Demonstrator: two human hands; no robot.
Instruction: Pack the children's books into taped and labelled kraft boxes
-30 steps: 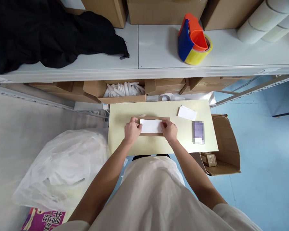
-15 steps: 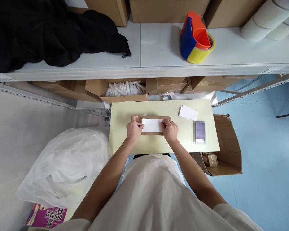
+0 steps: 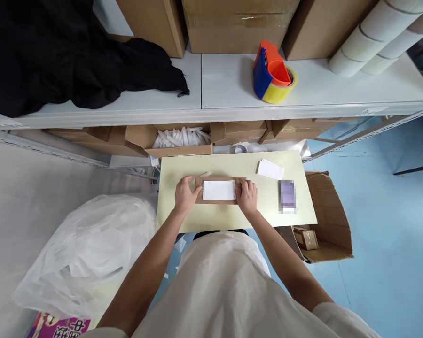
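A long, flat brown cardboard box (image 3: 220,202) lies on the pale yellow table (image 3: 183,225) in front of me, with a white label (image 3: 219,190) on its top face. My left hand (image 3: 185,196) grips the left end of the box, thumb on top near the label's left edge. At the other end, my right hand (image 3: 247,195) has its fingers curled over the box beside the label's right edge. Whether the right fingertips also touch the label is hard to make out. A thin whitish strip (image 3: 206,173) lies just behind the box.
White labels or papers (image 3: 270,169) and a blurred purple item (image 3: 287,195) lie at the table's right. Behind stands a shelf (image 3: 225,101) with a tape dispenser (image 3: 273,75) and black cloth (image 3: 127,65). An open carton (image 3: 333,225) is right, a plastic bag (image 3: 91,249) left.
My left hand has slid left off the label to the box's end; the label is now fully uncovered there. My right hand has shifted slightly off its right edge. The camera view has tilted up slightly.
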